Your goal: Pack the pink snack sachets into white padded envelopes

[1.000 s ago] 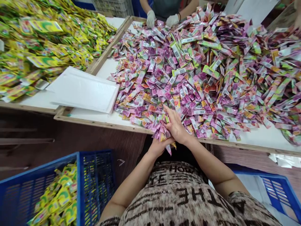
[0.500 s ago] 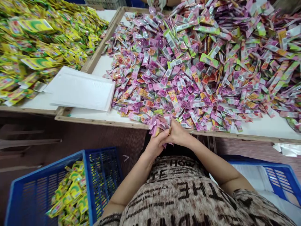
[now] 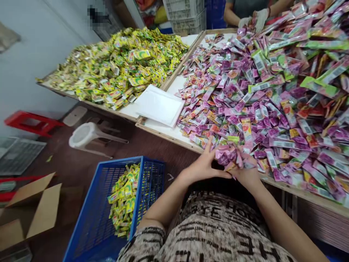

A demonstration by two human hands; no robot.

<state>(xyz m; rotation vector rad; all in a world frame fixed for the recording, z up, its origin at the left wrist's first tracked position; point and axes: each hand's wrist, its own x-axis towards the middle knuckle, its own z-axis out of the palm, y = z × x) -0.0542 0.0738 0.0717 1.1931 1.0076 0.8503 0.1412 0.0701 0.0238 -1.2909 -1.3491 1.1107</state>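
"So, where is the bunch of pink-purple sachets (image 3: 227, 154)?"

"By the table's wooden rim (image 3: 169, 139), clamped in the right hand (image 3: 249, 173). The left hand (image 3: 201, 168) lies just left of it, fingers spread apart."

"Shape and texture?"

"Slim, glossy, crinkled; long axes splay mixed ways."

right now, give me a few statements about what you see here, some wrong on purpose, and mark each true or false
1. The right hand holds pink packets. True.
2. The blue crate holds yellow packets. True.
3. The white sheets lie in the blue crate. False: they lie on the table.
4. The cardboard box is shut. False: its flaps stand open.
5. The co-worker's hands are bare. False: they wear gloves.
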